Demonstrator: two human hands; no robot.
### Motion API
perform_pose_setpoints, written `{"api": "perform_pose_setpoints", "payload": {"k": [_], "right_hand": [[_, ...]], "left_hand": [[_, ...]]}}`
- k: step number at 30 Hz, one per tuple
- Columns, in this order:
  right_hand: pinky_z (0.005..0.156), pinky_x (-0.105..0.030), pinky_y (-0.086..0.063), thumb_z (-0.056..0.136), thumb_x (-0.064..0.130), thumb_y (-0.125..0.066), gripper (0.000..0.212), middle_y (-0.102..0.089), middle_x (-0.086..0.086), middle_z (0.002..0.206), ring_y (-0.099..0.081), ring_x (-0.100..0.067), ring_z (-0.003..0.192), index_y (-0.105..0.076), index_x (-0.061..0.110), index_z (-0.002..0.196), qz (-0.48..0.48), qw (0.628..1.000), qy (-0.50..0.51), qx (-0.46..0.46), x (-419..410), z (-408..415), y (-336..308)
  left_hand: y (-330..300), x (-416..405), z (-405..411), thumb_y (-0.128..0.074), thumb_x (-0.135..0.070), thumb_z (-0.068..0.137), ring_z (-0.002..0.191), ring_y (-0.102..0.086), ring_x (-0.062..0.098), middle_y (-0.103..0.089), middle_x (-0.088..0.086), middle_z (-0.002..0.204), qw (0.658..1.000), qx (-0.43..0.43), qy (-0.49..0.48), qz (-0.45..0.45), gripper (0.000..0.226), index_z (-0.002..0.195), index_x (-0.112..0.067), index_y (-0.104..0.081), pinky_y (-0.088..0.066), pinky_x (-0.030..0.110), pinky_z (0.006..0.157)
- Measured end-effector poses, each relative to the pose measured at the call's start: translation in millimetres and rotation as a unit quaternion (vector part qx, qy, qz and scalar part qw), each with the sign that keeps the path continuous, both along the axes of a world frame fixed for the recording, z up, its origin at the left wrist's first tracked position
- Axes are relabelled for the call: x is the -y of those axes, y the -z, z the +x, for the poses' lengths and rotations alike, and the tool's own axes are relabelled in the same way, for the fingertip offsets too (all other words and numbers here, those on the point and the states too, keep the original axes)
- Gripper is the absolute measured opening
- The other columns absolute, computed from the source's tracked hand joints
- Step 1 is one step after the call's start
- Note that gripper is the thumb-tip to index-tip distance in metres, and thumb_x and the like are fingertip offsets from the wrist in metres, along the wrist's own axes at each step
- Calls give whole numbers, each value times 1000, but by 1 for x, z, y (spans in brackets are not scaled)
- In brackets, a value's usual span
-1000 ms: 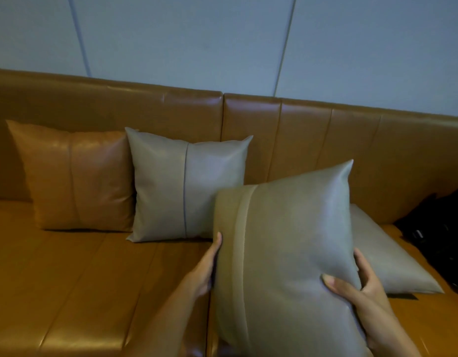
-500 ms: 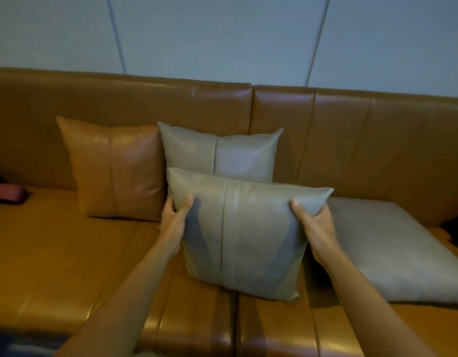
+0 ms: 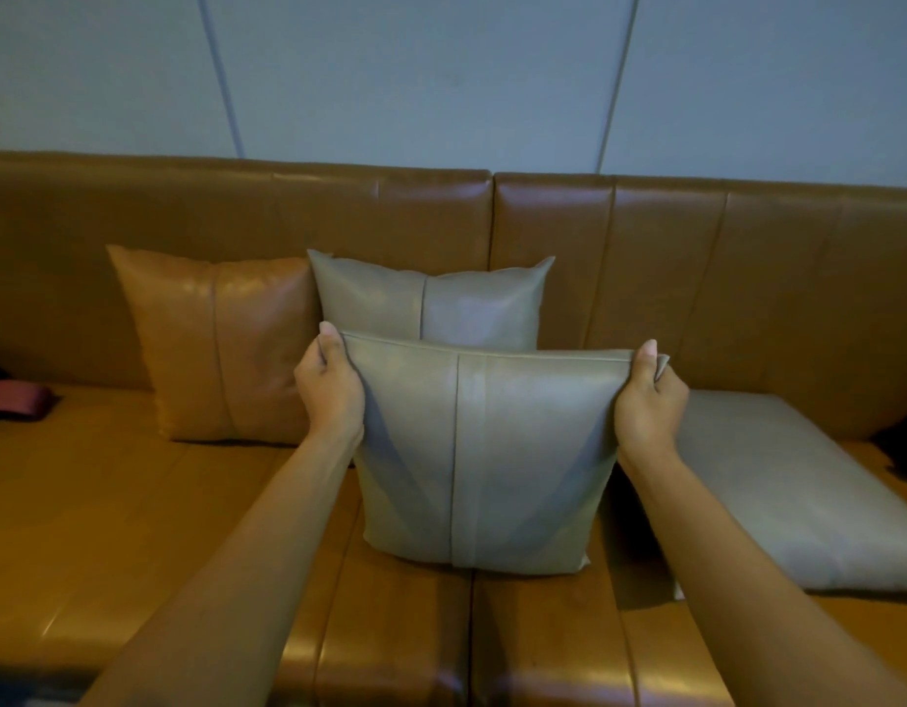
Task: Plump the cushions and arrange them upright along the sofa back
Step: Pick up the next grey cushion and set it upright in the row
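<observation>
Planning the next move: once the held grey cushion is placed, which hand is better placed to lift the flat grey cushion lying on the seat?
Right. The right hand grips the held grey leather cushion's corner directly beside the flat grey cushion; the left hand sits across it, near the tan cushion.

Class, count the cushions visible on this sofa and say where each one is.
4: tan cushion upright left; grey cushion upright beside it; held cushion in front; flat cushion right.
</observation>
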State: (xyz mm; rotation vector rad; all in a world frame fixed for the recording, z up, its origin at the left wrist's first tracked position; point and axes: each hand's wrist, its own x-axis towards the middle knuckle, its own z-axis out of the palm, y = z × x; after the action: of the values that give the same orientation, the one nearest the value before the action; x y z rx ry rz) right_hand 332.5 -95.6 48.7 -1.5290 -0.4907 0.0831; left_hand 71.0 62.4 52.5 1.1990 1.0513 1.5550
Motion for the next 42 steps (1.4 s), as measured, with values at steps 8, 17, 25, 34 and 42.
{"api": "perform_pose_setpoints", "payload": {"k": [8, 17, 25, 34, 42], "right_hand": [[70, -35, -49, 102, 50, -50, 56, -65, -12, 74, -62, -14, 75, -61, 0, 78, 5, 991, -130, -28, 9, 3, 6], [72, -41, -49, 103, 43, -51, 50, -63, -4, 75, -59, -14, 76, -59, 3, 75, -29, 974, -222, 30, 27, 30, 8], [78, -35, -56, 105, 43, -45, 46, -78, -4, 86, -73, -19, 84, -74, 12, 88, -61, 979, -196, -13, 22, 44, 12], [115, -52, -32, 91, 53, -59, 63, -46, -10, 150, -38, -34, 141, -45, 27, 147, -621, 728, -173, 234, 58, 72, 117], [112, -72, 13, 102, 27, -45, 67, 21, -17, 167, 20, -42, 153, -13, 31, 161, -723, 578, -88, 369, 75, 62, 157]], "left_hand": [[-32, 17, 12, -51, -62, 89, 121, -53, 27, -64, 3, 122, 825, -497, -95, 251, 49, 117, -24, -63, -25, 56, 115], [-40, 47, 102, -43, -102, 58, 125, -53, 22, -54, -2, 142, 629, -677, 244, 294, 112, 145, -31, -42, -40, 41, 102], [-39, 13, 52, -47, -102, 53, 124, -56, 20, -57, -6, 142, 650, -685, 233, 233, 115, 145, -33, -43, -45, 37, 98], [-29, 21, 62, -40, -102, 55, 125, -56, 20, -58, -6, 142, 655, -674, 200, 277, 114, 143, -31, -49, -41, 37, 100], [-21, 12, 71, -40, -103, 56, 125, -56, 20, -59, -5, 141, 669, -661, 199, 276, 112, 141, -31, -50, -39, 40, 100]]}}
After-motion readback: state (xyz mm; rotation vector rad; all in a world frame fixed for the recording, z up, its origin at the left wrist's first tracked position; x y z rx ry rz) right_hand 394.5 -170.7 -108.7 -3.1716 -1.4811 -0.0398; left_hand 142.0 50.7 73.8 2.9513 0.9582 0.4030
